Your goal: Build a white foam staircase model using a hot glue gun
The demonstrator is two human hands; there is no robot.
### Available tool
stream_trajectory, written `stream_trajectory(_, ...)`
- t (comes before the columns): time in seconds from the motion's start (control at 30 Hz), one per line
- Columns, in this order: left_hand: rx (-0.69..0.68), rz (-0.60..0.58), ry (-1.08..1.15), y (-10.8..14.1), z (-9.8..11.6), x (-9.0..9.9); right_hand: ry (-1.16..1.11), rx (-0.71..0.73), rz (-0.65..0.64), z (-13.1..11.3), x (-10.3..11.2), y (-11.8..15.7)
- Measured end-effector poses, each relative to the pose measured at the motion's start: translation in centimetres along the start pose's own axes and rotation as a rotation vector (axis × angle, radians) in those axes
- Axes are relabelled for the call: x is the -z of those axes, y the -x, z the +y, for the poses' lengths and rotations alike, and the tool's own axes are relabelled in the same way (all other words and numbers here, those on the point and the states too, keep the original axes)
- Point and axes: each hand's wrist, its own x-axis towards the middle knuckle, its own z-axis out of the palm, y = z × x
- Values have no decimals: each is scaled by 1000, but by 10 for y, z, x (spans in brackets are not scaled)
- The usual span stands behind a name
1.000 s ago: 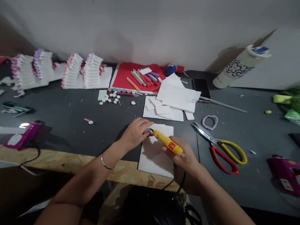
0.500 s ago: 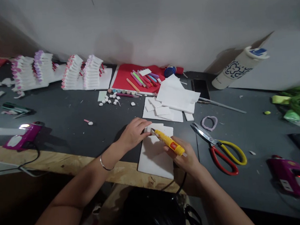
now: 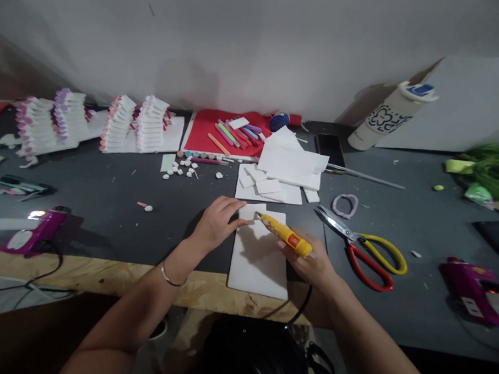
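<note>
My right hand (image 3: 313, 261) is closed round a yellow utility knife (image 3: 287, 235) with a red slider. Its blade points up and left, at a small white foam-like piece (image 3: 254, 210); whether it touches cannot be made out. That piece lies at the far end of a larger white sheet (image 3: 257, 269), which reaches over the wooden front edge. From the left, my left hand (image 3: 216, 221) grips the small piece, index finger at its upper corner and thumb lower down.
Scissors (image 3: 353, 240) and a hair tie (image 3: 344, 206) lie to the right. Beyond are white offcuts (image 3: 270, 186), coloured markers (image 3: 239, 135), a phone (image 3: 330, 150) and a tumbler (image 3: 391, 117). Magenta devices (image 3: 34, 232) flank the work area. Small white lumps (image 3: 182, 168) lie behind my left hand.
The knife tip has shifted slightly right along the small piece, and my right hand has moved a little right with it. My left hand keeps its place on the piece.
</note>
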Motion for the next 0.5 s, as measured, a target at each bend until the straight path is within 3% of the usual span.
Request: stream_trajectory(0.5,-9,48,-25,1,-3,3,18,-49,43,6,5,-1)
